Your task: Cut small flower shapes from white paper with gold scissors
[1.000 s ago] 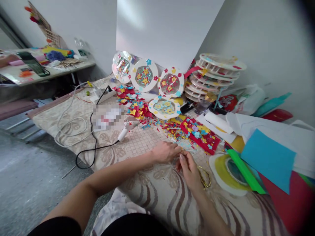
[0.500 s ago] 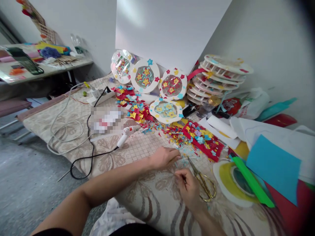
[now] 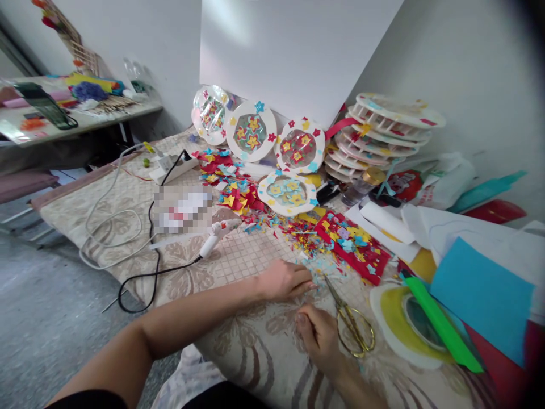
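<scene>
My left hand rests on the patterned cloth with its fingers bent and pressed together; its palm side is hidden. Closer to me, my right hand is curled into a loose fist with the thumb over the index finger. Whatever either hand may hold cannot be made out. A pair of gold-handled scissors lies just right of my right hand, its blades pointing to the upper left. Tiny paper clippings are scattered beyond my left hand. Beside them lies a red sheet strewn with small blue and yellow cut-out flowers.
A white glue gun with a black cord lies to the left, near a power strip. Flower-decorated white discs lean at the back, beside a stack of white rings. On the right are a green strip and a blue sheet.
My hands were together and have come apart; the right one has moved down toward me and curled in. The scissors, earlier mostly behind the right hand, now show fully. The view has shifted slightly.
</scene>
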The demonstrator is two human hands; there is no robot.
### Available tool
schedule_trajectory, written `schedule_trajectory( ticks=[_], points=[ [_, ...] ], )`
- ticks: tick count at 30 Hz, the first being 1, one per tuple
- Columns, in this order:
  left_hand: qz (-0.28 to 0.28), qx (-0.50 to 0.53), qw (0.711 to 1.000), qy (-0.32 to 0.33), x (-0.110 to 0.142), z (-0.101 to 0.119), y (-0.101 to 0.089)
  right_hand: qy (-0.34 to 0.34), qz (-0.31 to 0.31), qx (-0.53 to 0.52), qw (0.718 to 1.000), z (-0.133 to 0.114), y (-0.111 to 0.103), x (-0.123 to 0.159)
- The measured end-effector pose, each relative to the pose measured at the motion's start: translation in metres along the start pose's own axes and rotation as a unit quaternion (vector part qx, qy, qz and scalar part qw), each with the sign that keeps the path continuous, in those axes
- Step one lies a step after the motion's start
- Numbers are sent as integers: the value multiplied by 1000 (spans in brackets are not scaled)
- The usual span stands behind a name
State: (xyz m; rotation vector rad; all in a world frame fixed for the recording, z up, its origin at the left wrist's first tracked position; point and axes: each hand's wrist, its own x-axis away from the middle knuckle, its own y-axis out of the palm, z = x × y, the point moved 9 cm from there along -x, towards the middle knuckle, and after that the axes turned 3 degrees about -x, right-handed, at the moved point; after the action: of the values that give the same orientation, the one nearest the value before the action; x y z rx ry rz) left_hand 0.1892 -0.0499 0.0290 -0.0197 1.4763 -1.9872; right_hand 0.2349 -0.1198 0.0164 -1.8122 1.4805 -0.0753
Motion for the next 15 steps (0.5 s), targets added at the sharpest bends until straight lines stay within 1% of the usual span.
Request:
schedule_trajectory(
  ticks=[8, 15],
  points=[
    [14, -20, 1000, 6, 1, 0, -2, 0, -13, -9, 1000, 0, 1, 1],
    [12, -38, 999, 4, 1, 0, -4, -6, -19, -3, 1000, 1, 1, 3]
  ],
)
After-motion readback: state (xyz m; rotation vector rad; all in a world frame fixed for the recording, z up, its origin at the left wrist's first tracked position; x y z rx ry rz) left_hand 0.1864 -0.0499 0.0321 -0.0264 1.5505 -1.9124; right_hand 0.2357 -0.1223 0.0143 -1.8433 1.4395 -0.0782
